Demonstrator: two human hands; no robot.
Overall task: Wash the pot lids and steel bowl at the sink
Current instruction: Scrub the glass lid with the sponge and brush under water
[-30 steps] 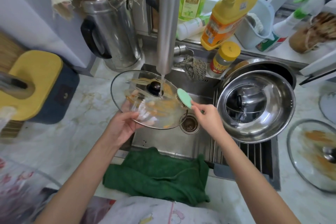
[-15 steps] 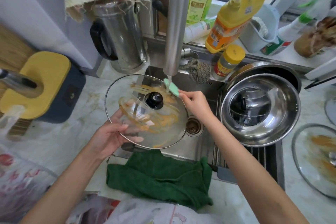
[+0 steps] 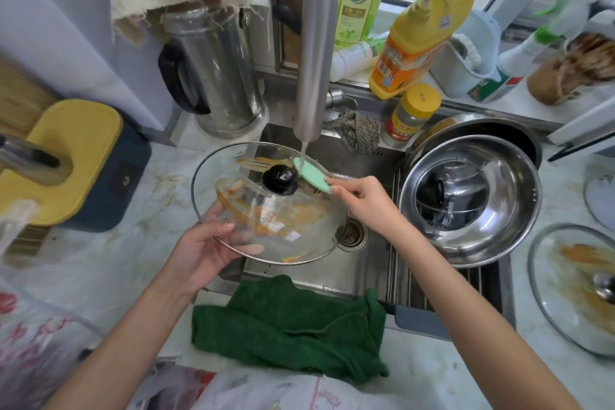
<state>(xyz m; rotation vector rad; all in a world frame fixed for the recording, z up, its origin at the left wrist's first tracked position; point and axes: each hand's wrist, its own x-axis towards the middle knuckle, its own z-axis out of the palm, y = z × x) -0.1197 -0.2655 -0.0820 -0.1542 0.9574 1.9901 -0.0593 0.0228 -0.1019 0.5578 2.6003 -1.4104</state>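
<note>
Over the sink [image 3: 366, 265], left fingers [image 3: 247, 248] grip the dirty glass lid [image 3: 283, 220], right fingers [image 3: 336, 190] pinch a scrubber [image 3: 312, 175]; second lid [image 3: 565, 296] and steel bowl [image 3: 499, 233] wait.

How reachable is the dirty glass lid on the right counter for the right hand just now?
Probably yes: the lid lies uncovered on that side, with the steel bowl beside the path, not across it. But the right hand pinches a green brush, which it must free first.

A stained marble countertop [image 3: 100, 263] carried a steel jug [image 3: 216, 76] and a yellow-topped navy box [image 3: 80, 156] left of the sink [image 3: 361, 271]. A green cloth [image 3: 289, 326] lay over the sink's front edge, and a smeared glass lid [image 3: 572, 289] rested at right.
</note>
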